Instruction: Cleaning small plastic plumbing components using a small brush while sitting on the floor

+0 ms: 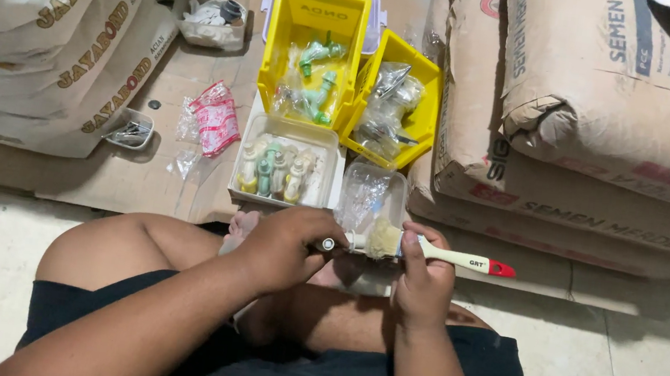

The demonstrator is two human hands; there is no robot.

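Brush (430, 251) in right hand (423, 286) | left hand (282, 246) on fitting (328, 244) | yellow bins (318, 18)

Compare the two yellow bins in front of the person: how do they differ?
The left yellow bin sits square to the camera and holds green pipe fittings in clear bags; the right yellow bin is turned at an angle and holds bagged silvery metal parts. The left bin looks longer and reaches further back; the right bin is wedged against the stacked cement sacks. Both are open-topped yellow plastic, and neither hand touches them.
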